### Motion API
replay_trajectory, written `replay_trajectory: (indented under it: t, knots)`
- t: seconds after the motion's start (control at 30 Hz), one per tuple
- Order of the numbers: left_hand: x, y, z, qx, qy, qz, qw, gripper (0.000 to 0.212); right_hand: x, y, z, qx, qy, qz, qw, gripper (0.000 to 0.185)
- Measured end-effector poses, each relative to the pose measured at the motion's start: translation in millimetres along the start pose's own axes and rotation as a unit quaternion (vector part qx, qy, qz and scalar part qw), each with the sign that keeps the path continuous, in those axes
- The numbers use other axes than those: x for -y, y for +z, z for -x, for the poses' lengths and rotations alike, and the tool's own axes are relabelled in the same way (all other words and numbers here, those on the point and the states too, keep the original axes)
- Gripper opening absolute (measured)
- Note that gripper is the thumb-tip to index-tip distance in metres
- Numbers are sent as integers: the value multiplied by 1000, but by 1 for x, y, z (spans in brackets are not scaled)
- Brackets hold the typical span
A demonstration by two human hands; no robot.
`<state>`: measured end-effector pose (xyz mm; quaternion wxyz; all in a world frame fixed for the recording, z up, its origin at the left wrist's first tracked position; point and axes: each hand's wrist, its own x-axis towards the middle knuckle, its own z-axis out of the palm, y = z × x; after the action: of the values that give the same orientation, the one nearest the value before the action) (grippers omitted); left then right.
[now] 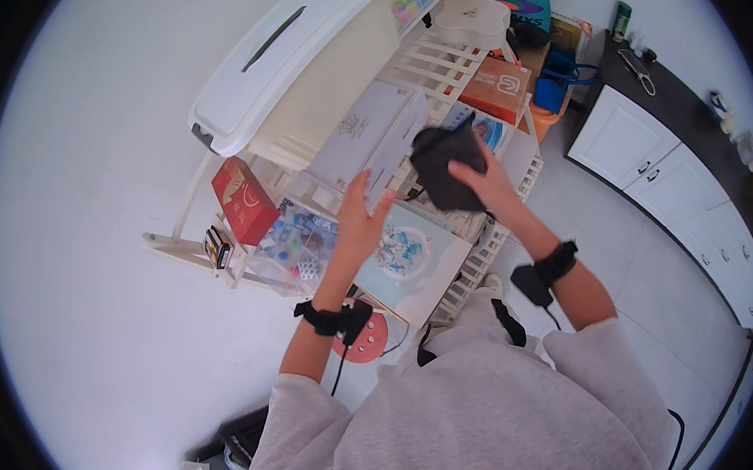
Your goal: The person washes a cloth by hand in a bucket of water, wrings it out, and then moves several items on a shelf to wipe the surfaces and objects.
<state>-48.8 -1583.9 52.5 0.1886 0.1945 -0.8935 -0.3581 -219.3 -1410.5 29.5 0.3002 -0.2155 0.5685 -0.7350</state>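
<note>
My right hand [491, 180] grips a black pouch-like item [451, 159], its thumb across the near face; the item is slightly blurred. With fingers apart and nothing in it, my left hand [359, 224] hovers over the shelf, in front of a white box with a printed emblem [363, 132]. Whether its fingertips touch that box, I cannot tell. Below and between the hands lies a flat pale-blue box with a round floral picture [407, 252]. A clear plastic case of small items [300, 237] sits left of my left hand.
A large lidded storage bin [313, 104] stands on the white slatted rack [440, 63]. Beside it are a red box [244, 199] and an orange-red box [496, 88]. A white stool [471, 20] is farther back. White cabinets with a dark countertop [671, 91] line the right side.
</note>
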Motion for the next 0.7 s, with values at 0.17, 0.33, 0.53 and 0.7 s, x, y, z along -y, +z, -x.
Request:
replay_trajectory:
  t: [0.17,0.33,0.53,0.7]
  knots:
    - [53,10,-25,-70,8,-386,920,64,31,11,-106,15,-153,295,943,83]
    - [69,24,-20,-85,-12,-458,885,61,13,89,-115,72,-235,447,860,81]
    - [69,17,-14,-74,-21,-499,863,61,-25,86,-115,65,-362,527,766,65]
    - [50,-19,0,-69,-26,-511,856,53,2,109,-182,35,-319,567,759,50]
